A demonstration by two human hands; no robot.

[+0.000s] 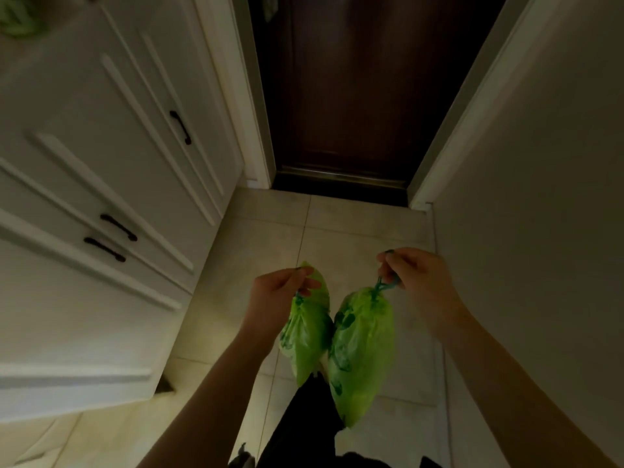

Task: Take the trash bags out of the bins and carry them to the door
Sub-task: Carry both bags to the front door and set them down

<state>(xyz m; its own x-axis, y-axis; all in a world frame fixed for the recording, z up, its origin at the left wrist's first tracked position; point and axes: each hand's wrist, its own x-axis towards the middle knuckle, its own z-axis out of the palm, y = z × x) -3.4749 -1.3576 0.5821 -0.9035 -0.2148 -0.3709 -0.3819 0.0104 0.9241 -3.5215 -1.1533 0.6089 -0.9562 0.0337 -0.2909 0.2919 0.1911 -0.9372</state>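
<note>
I noted both hands closed on drawstrings: left hand (pixel 277 292) held one green bag (pixel 309 336), right hand (pixel 417 282) the other (pixel 363 352), hanging near the door (pixel 354 96). Advised lowering both gently beside the threshold.

A white panelled cabinet (pixel 101 184) with dark bar handles (pixel 180 127) fills the left side, a plain pale wall (pixel 540 163) rises on the right, and beige floor tiles (pixel 337 231) run between them, with black trousers (pixel 304 423) at the bottom edge.
</note>
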